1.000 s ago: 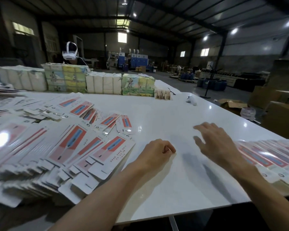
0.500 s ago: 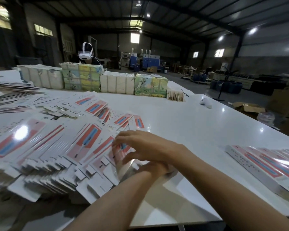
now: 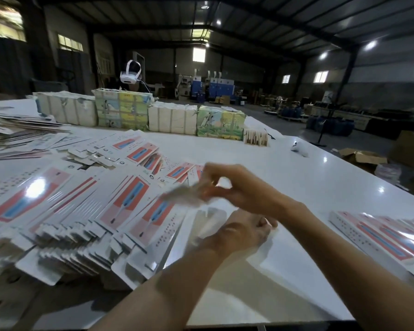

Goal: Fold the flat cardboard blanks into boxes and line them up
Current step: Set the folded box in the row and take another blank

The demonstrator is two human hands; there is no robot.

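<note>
One blurred blank (image 3: 184, 195) is pinched by the right hand (image 3: 237, 185), long axis leftward over the pile (image 3: 86, 211); the left hand (image 3: 244, 231) below cannot be judged.

Blank (image 3: 184, 195) now aloft in right hand (image 3: 237, 187)

The white table (image 3: 308, 192) has bare room in the middle and at the far right, wide enough for a hand to pass. On the left a big heap of flat blanks (image 3: 86, 211) blocks the way. At its right edge the right hand (image 3: 234, 185) pinches a blurry blank (image 3: 184, 197). A row of boxes (image 3: 387, 237) fills the near right. A wall of packs (image 3: 172, 118) shuts off the far side.
</note>
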